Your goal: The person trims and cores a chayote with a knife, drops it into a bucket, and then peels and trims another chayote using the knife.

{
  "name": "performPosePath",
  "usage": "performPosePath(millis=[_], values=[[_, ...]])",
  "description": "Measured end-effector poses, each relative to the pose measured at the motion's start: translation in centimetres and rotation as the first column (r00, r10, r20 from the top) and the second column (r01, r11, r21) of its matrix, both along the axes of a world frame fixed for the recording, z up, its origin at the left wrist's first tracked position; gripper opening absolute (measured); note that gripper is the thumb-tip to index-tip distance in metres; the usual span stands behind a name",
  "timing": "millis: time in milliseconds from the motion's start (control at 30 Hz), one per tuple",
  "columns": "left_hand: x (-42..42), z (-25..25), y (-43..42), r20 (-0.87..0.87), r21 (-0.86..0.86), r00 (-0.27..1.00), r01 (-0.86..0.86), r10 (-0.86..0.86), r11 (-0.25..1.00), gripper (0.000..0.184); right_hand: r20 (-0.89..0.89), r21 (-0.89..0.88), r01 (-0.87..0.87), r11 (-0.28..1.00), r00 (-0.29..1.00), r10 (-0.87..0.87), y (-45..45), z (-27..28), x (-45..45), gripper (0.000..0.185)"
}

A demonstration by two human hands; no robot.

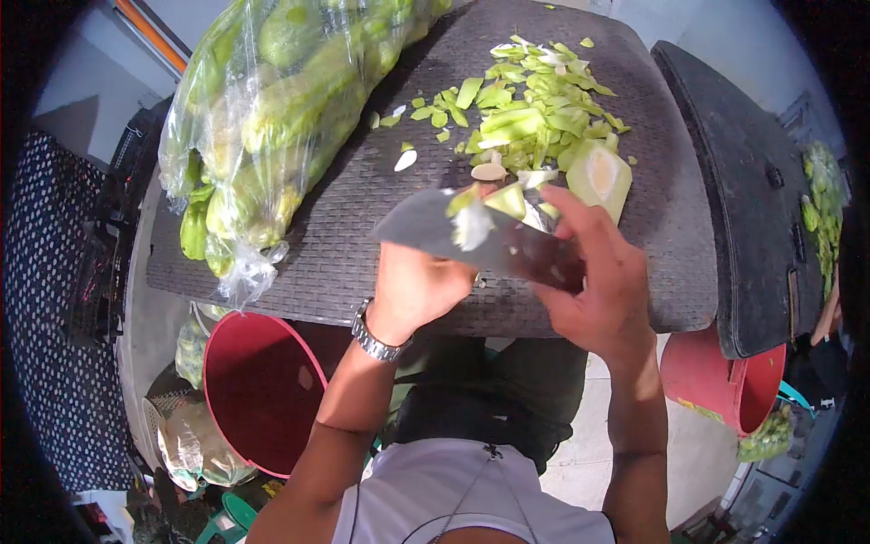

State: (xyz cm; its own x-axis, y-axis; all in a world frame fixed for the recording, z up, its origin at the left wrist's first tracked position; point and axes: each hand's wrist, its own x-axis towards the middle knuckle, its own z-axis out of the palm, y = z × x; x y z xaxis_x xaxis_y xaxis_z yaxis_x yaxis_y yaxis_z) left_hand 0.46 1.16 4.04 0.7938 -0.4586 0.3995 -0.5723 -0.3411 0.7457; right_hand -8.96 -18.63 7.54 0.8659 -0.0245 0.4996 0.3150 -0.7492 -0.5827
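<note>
My right hand (603, 272) is closed around the handle end of a broad knife (521, 254), its blade pointing left with pale green scraps stuck to it. Behind the blade, my left hand (421, 286), wearing a metal watch (373, 334), is closed on a pale green chayote (507, 201), mostly hidden by the knife. A peeled chayote (605, 177) with a pale oval cut face lies just beyond my right hand. Past it is a heap of green peelings (535, 118), with loose bits scattered leftward on the dark woven table (335, 245).
A clear plastic bag of chayotes (290, 118) fills the table's left side. A red bin (263, 390) stands below left, another red bin (725, 381) below right. A dark padded panel (743, 199) borders the table on the right.
</note>
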Motion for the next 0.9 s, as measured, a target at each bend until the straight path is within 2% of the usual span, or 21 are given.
performPosePath(millis=[67,100,167,267,333,400,500,533,600,633,700,733,767,800,867,900], values=[[0.1,-0.1,0.0,0.061,0.053,0.998,0.027,-0.031,0.998,0.045,0.06,-0.181,-0.023,0.983,0.998,0.035,0.2,0.2,0.6,0.082],[-0.1,0.5,-0.1,-0.036,0.083,0.999,0.042,-0.039,0.996,0.045,0.011,-0.199,-0.024,0.98,1.0,0.026,0.3,0.4,0.6,0.089],[0.2,-0.3,0.1,0.005,0.073,0.996,0.087,-0.088,0.993,0.046,-0.087,-0.234,-0.029,0.972,0.996,0.009,0.4,0.7,0.6,0.105],[0.2,-0.4,0.2,0.039,0.043,0.994,0.105,-0.106,0.994,0.044,-0.027,-0.165,-0.046,0.985,0.999,0.043,0.5,-0.2,1.4,0.1],[0.2,-0.6,0.1,0.094,0.024,0.991,0.088,-0.09,0.996,0.042,-0.118,-0.032,-0.131,0.991,0.985,0.127,0.2,0.2,1.4,0.091],[0.3,-1.1,0.0,0.192,0.012,0.98,0.06,-0.061,0.998,0.042,-0.162,0.057,-0.178,0.982,0.969,0.185,-0.3,0.1,1.5,0.078],[-0.1,-1.0,0.7,0.204,0.107,0.967,0.131,-0.151,0.986,0.044,-0.203,0.155,-0.18,0.971,0.957,0.209,-1.0,-0.6,2.5,0.055],[-0.2,-0.6,-0.2,0.229,-0.011,0.96,0.166,-0.159,0.986,0.051,-0.235,0.214,-0.164,0.963,0.948,0.214,-1.3,-0.7,3.0,0.049],[-0.2,-0.5,-1.3,0.317,-0.082,0.943,0.132,-0.1,0.988,0.049,-0.325,0.339,-0.09,0.937,0.923,0.206,-1.9,-1.3,4.0,0.041],[-0.4,-0.3,-1.4,0.183,-0.109,0.982,0.065,-0.044,0.992,0.042,-0.383,0.403,-0.025,0.915,0.903,0.194,-2.2,-2.0,4.6,0.039],[-1.1,0.0,-1.7,-0.096,-0.136,0.993,-0.077,0.065,0.988,0.032,-0.478,0.419,0.115,0.901,0.871,0.111,-2.6,-2.0,5.5,0.037],[-1.0,-0.1,-2.0,-0.346,-0.36,0.937,-0.099,-0.035,0.928,0.033,-0.51,0.375,0.186,0.908,0.859,0.035,-2.4,-1.4,6.1,0.038],[-0.4,-0.4,-1.9,-0.523,-0.501,0.844,-0.19,-0.12,0.844,0.035,-0.54,0.332,0.256,0.908,0.841,-0.04,-2.3,-1.1,6.6,0.038],[0.5,-0.6,-1.6,-0.658,-0.598,0.717,-0.312,-0.23,0.738,0.037,-0.511,0.291,0.253,0.923,0.856,-0.074,-2.5,-1.5,7.0,0.039],[1.2,-0.1,-1.1,-0.741,-0.65,0.544,-0.435,-0.393,0.622,0.033,-0.448,0.206,0.242,0.948,0.885,-0.129,-2.7,-2.8,7.8,0.041],[1.7,-0.6,-0.8,-0.731,-0.682,0.484,-0.476,-0.481,0.556,0.033,-0.533,0.133,0.28,0.951,0.829,-0.17,-2.6,-2.3,8.4,0.044]])
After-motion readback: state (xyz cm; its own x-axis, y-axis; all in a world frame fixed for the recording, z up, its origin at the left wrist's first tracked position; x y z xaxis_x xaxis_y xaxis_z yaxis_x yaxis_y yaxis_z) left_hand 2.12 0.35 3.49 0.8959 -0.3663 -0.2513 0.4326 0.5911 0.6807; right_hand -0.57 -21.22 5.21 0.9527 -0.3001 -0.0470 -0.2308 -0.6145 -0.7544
